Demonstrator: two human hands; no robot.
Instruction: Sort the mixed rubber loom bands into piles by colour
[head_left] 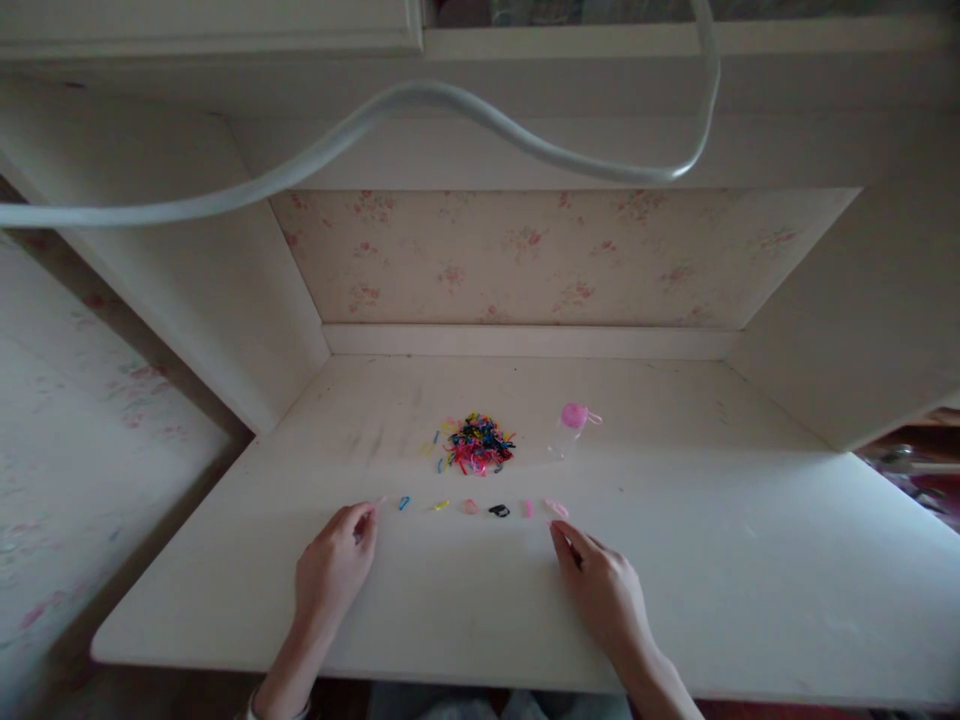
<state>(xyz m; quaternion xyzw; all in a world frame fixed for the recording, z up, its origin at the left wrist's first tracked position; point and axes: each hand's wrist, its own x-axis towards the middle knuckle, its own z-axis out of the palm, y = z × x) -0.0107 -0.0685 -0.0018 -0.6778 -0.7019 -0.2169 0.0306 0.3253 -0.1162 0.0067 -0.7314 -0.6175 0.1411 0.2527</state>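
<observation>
My left hand (336, 562) rests on the table at the left end of a row of tiny rubber bands, thumb and fingers pinched. A pale band (382, 498) lies just past its fingertips; anything inside the pinch is too small to make out. At the row's right end, my right hand (602, 588) is closed too, fingertips beside a light pink bunch (556, 508). Between the hands lie a blue band (404, 503), a yellow one (442, 506), a peach clump (469, 506), a black bunch (499, 511) and a bright pink piece (528, 509).
Behind the row sits a mixed heap of coloured rubber bands (480, 444), some strays at its left. Right of it stands a small clear bottle with a pink lid (574, 416). A white cable (450, 95) crosses high in front. Side panels and a shelf enclose the white table (675, 560).
</observation>
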